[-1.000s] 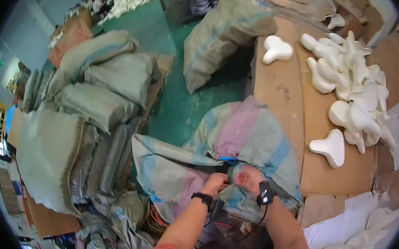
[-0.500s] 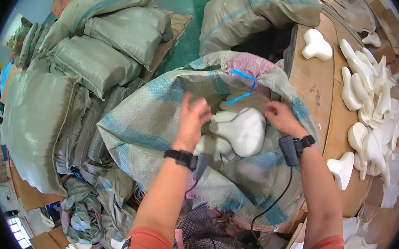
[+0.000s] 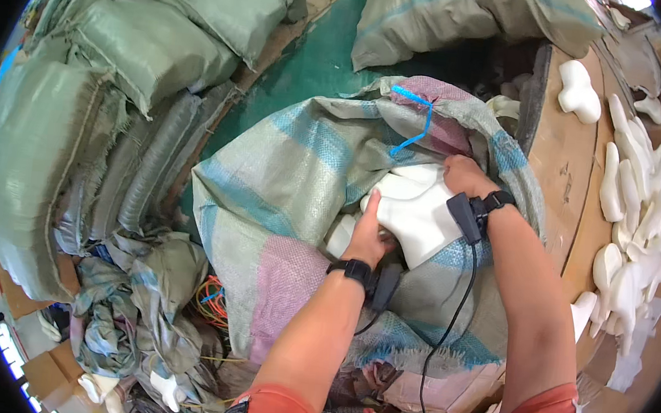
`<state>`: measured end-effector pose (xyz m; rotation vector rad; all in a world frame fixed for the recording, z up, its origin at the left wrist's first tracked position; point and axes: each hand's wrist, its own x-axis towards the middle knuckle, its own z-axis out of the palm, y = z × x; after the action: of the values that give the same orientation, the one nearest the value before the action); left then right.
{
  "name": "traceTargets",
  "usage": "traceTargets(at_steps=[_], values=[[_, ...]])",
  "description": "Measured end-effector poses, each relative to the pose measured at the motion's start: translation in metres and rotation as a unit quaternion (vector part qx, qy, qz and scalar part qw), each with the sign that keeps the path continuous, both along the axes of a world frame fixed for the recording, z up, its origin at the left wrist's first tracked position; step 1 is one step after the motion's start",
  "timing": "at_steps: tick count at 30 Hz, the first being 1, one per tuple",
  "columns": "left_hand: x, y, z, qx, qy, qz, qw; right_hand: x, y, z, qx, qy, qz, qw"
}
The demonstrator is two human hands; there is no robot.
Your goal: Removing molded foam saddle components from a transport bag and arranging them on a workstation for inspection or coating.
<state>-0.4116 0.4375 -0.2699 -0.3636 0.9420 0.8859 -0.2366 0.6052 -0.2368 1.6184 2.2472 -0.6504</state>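
Note:
A woven sack (image 3: 262, 185) with blue and pink stripes gapes open in front of me. Inside it lie several white, smooth bicycle saddle pads. My left hand (image 3: 369, 237) is closed on the left end of the top saddle pad (image 3: 423, 224), its thumb along the side and its other fingers partly hidden beneath. At the far right of the pads, my right hand (image 3: 465, 177) is curled against their edge, with its fingertips out of sight. Another pad (image 3: 407, 183) lies just behind the top one, and part of a third (image 3: 340, 236) shows left of my left hand.
A blue strap (image 3: 429, 125) hangs at the sack's far rim. On the right, a cardboard-covered surface (image 3: 561, 179) carries a pile of white pads (image 3: 631, 225). Full sacks (image 3: 155, 50) are stacked at the left, another (image 3: 473, 18) lies beyond. Crumpled sacks (image 3: 156, 309) lie near left.
My left hand has gone from open above the pads to gripping the top one. My right hand has come down to the pads' far right edge. The top pad has turned, and the whole view has shifted.

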Motion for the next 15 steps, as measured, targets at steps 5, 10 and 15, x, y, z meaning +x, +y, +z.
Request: traceTargets(at_steps=[5,10,15], values=[[0.005,0.011,-0.055,-0.069,0.035,0.154,0.985,-0.036,0.022,-0.01,-0.144,-0.123,-0.016,0.982],[-0.006,-0.016,-0.088,-0.04,-0.043,0.208,0.976,-0.01,0.019,-0.021,-0.042,-0.113,-0.046,0.992],[-0.018,-0.032,-0.101,0.052,-0.033,0.164,0.985,-0.011,0.007,-0.023,0.077,-0.059,0.01,0.995]])
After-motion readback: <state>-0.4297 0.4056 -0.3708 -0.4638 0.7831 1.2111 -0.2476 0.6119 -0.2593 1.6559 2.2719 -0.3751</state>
